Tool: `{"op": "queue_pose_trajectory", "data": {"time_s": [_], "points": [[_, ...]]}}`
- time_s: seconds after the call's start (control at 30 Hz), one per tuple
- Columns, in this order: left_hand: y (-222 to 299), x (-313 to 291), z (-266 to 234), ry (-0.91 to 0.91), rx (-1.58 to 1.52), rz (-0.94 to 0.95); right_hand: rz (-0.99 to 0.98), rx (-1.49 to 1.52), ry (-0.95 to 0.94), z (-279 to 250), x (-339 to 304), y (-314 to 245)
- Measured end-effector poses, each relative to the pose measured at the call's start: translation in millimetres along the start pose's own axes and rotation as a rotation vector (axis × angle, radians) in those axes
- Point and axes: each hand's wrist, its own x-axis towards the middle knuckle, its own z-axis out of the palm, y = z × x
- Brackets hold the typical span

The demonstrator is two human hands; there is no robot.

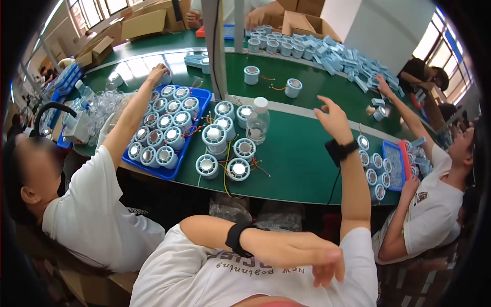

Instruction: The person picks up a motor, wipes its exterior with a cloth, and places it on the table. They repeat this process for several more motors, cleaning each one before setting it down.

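Observation:
My right hand [331, 118] reaches out over the green bench, fingers extended and apart, holding nothing. Beyond it, two light-blue cylindrical parts with thin wires, a near one [293, 88] and a farther one [250, 75], stand apart on the green surface. My left hand [302, 253] is across my body, in front of my white shirt. Its fingers hang loosely bent and nothing shows in them. Each wrist wears a black band, with a cord running down from the right one. Several similar blue parts [214, 134] with metal discs and coloured wires sit on the bench ahead, some stacked.
A clear bottle [258, 123] with a white cap stands beside the cluster. Left lies a blue tray [171, 169] of similar parts, a co-worker reaching over it. A grey post [214, 51] rises from the bench. Blue pieces [348, 59] heap far right; another co-worker sits at right.

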Motion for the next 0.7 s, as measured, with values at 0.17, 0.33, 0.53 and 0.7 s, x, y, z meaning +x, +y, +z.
{"op": "queue_pose_trajectory", "data": {"time_s": [0.17,0.33,0.53,0.7], "points": [[-26,-36,-25,0.394,0.197,0.012,-0.070,-0.180,-0.281,75,110,57],[-44,-44,-37,0.692,0.377,-0.015,0.030,-0.445,-0.318,110,152,90],[-51,-42,-53,1.022,0.583,-0.002,-0.187,-0.086,-0.515,33,113,50],[-53,-25,-85,1.393,1.522,0.298,-0.061,0.299,-0.698,-33,11,-31]]}}
